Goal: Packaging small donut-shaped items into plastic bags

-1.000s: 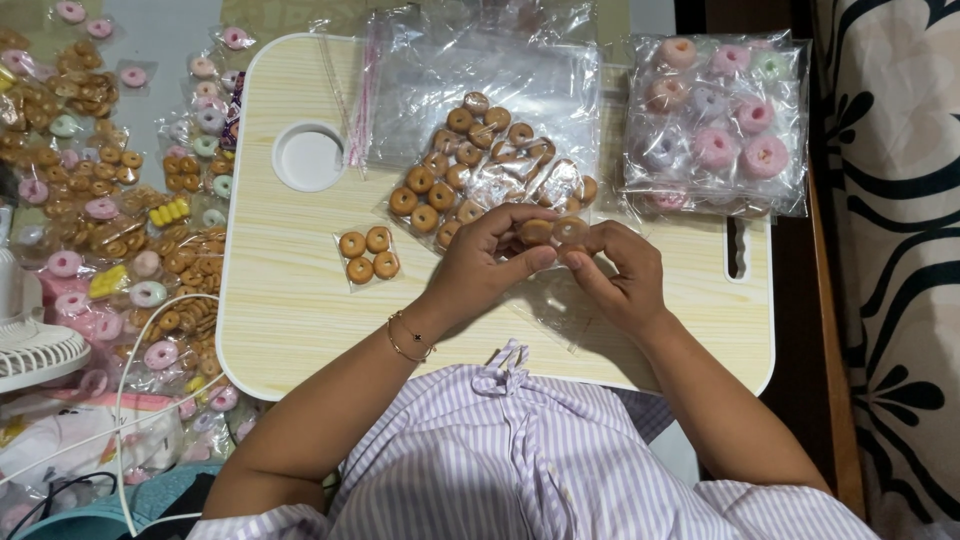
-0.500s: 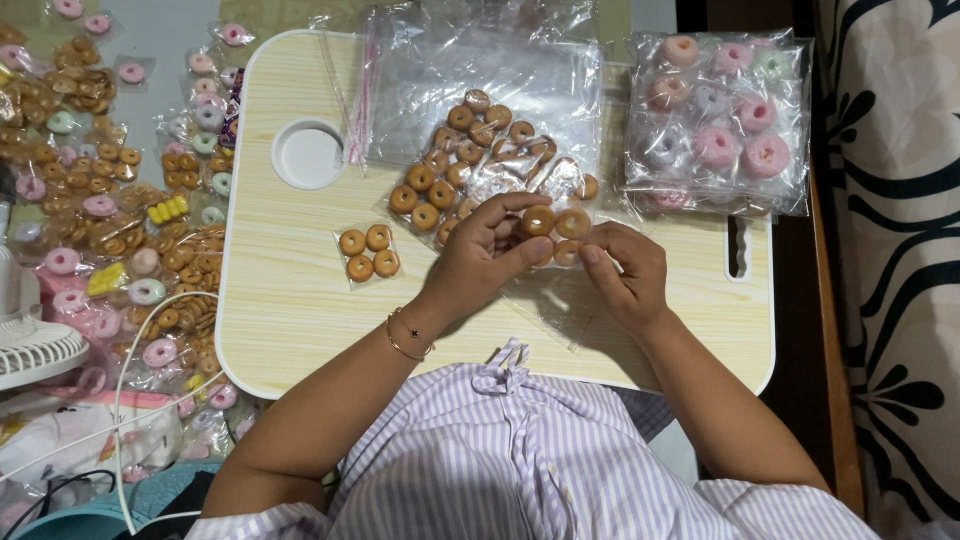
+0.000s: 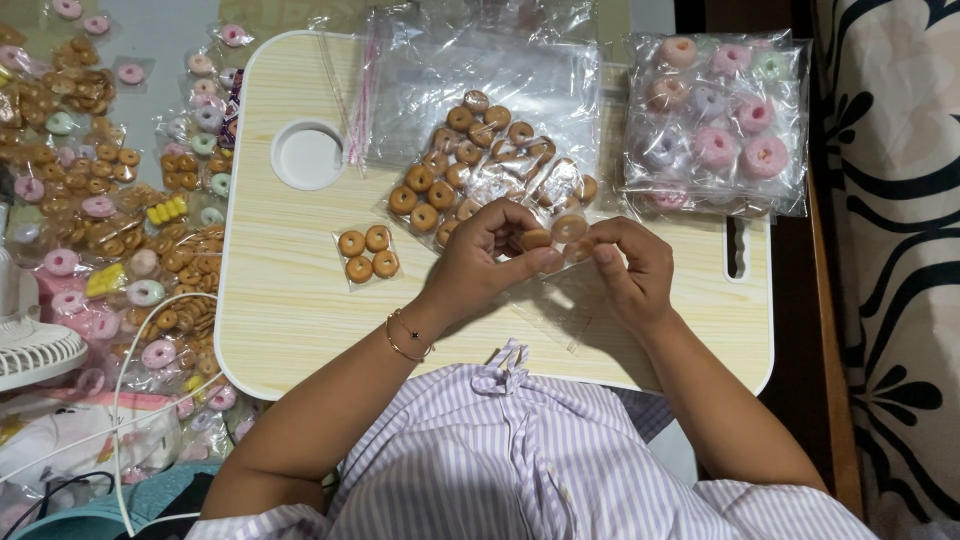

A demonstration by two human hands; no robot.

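**A:** Head view: our left hand and right hand are both pinched on a small clear bag of brown ring snacks, just above the table.

**B:** We'd keep the rings flat and the bag's mouth open.

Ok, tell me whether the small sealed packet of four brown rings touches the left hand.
Apart. The head view shows bare tabletop between the packet of four brown rings and the left hand.

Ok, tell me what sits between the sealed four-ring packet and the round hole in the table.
Head view: only bare pale wood between the packet and the hole.
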